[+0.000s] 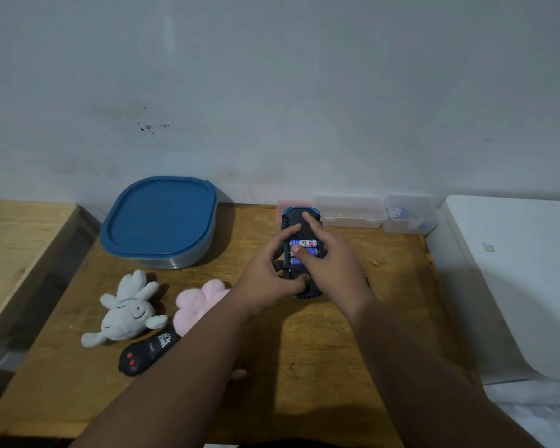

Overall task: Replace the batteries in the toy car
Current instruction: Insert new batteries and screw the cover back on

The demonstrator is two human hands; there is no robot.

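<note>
A blue toy car (294, 218) lies upside down on the wooden table, its black underside facing up. The battery bay is uncovered and several blue and white batteries (304, 243) lie across it. My left hand (272, 276) grips the car's left side, its fingers on the chassis and its thumb at the near end. My right hand (328, 263) rests on the right side, index finger stretched over the far end and thumb pressing on a battery in the bay.
A blue-lidded container (159, 221) stands at the back left. A white plush toy (126, 312), a pink plush (201, 302) and a black remote control (143, 354) lie at the left. Two clear plastic boxes (349, 210) sit against the wall. A white appliance (514, 279) borders the right.
</note>
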